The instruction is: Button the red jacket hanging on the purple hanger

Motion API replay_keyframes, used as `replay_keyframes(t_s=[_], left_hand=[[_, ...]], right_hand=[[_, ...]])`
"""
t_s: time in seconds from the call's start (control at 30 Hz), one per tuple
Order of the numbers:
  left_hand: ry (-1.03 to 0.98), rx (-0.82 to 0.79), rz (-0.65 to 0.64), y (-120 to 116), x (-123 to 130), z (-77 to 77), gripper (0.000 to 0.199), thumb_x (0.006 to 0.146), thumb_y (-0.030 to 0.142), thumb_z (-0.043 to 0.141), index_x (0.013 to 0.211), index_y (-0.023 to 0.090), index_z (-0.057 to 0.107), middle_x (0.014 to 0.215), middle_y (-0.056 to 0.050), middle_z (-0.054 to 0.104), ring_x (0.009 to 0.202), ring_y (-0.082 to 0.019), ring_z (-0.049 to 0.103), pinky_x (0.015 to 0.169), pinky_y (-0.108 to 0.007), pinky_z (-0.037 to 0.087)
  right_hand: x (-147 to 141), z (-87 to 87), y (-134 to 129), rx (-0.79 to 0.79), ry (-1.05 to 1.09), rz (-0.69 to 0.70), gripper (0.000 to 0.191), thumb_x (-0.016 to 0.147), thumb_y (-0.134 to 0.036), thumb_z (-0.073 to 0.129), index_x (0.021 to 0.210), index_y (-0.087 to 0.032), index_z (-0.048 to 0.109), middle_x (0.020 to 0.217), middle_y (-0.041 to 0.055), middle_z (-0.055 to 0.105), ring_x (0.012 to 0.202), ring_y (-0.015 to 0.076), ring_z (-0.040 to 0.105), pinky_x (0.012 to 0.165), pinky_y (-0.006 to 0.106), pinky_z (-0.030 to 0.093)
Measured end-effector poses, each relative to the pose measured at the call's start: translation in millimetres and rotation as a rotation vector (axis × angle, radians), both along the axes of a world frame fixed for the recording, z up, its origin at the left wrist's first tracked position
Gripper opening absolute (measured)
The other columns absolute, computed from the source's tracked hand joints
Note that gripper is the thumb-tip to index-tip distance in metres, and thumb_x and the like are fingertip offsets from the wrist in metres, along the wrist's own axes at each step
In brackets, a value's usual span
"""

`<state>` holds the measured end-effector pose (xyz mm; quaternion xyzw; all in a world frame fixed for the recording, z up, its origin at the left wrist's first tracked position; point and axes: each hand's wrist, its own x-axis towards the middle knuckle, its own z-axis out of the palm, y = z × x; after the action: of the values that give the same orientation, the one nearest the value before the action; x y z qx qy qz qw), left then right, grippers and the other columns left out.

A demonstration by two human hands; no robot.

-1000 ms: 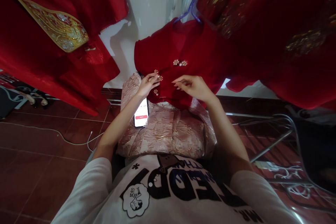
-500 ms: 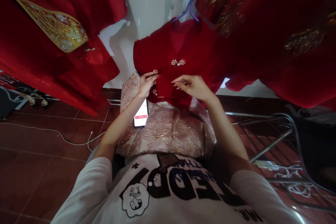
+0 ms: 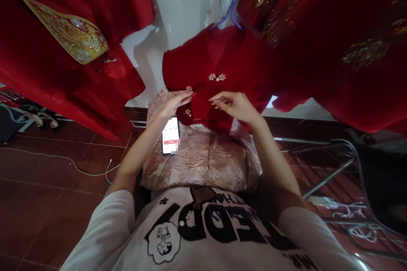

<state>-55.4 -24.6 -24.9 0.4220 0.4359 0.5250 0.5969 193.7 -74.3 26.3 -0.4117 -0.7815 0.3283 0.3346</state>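
A red jacket (image 3: 219,55) on a purple hanger (image 3: 229,13) drapes down onto my lap. Paired flower-shaped pearl buttons (image 3: 217,77) sit at its upper front. My left hand (image 3: 177,101) is at the jacket's left part, fingers pressed together on the cloth just below a single flower button (image 3: 189,88). Another flower button (image 3: 188,112) shows under that hand. My right hand (image 3: 235,106) hovers over the jacket's middle with thumb and fingertips pinched; anything between them is too small to make out. Pink-gold brocade cloth (image 3: 193,156) covers my lap.
A lit phone (image 3: 171,135) lies on the brocade by my left forearm. Red garments with gold embroidery (image 3: 68,31) hang on both sides. A metal-framed chair (image 3: 337,173) stands at right over white cables (image 3: 359,220). Another cable (image 3: 79,171) crosses the tiled floor.
My left hand has shifted slightly left and its fingers have straightened, uncovering more of the phone. The right hand stays almost where it was, still pinched.
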Motion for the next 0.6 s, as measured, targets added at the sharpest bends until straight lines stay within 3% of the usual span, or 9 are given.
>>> replay_keyframes(t_s=[0.17, 0.37, 0.6], left_hand=[[-0.036, -0.056, -0.048, 2, -1, -0.7, 0.018, 0.095, 0.009, 0.068, 0.083, 0.015, 0.080, 0.102, -0.010, 0.080, 0.108, -0.023, 0.075, 0.109, -0.042, 0.059], [-0.143, -0.121, -0.086, 12, 11, 2.9, 0.021, 0.096, 0.006, 0.060, 0.084, 0.014, 0.075, 0.088, -0.008, 0.079, 0.106, -0.021, 0.076, 0.101, -0.032, 0.063], [-0.150, -0.075, -0.058, 16, 17, -3.9, 0.020, 0.095, 0.005, 0.058, 0.091, 0.013, 0.076, 0.089, -0.008, 0.079, 0.113, -0.024, 0.074, 0.101, -0.034, 0.064]], right_hand=[[-1, -0.8, 1, 0.004, 0.001, 0.011, 0.032, 0.093, -0.043, 0.062, 0.109, -0.019, 0.077, 0.101, 0.0071, 0.079, 0.089, 0.0187, 0.076, 0.090, 0.038, 0.062], [-1, 0.8, 0, -0.004, -0.012, 0.010, 0.032, 0.093, -0.043, 0.061, 0.108, -0.020, 0.077, 0.103, 0.0062, 0.080, 0.089, 0.0185, 0.076, 0.090, 0.038, 0.062], [1, 0.7, 0, -0.007, -0.004, 0.019, 0.032, 0.093, -0.043, 0.062, 0.108, -0.019, 0.077, 0.104, 0.0071, 0.079, 0.090, 0.0187, 0.076, 0.091, 0.038, 0.062]])
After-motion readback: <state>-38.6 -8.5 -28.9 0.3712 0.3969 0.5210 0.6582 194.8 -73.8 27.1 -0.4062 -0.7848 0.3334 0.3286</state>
